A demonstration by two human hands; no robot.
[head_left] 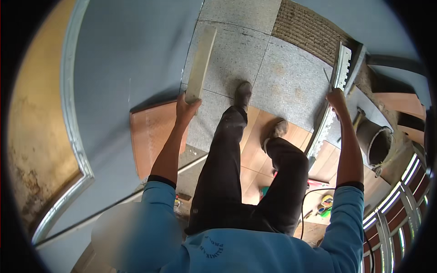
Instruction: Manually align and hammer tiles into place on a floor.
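The left hand [185, 110] is gripping a long, flat, pale bar [201, 61] near the left edge of the speckled tile floor [296, 63]; the right hand [336, 100] is holding a thin tool [327, 77] beside a notched white strip [340, 75] along the right edge.

- A smooth, matt finish is seen on the pale bar [201, 63] at left.
- The white strip [341, 73] at right is edged with rough teeth.
- A matt, speckled surface is shown by the grey floor tiles [296, 63].
- The brown patch [312, 32], far right, is coarsely ridged.
- Wood-look grain is borne by the nearer tiles [255, 145].
- Matt cloth is seen in the dark trousers [223, 168] and blue shirt [255, 248].
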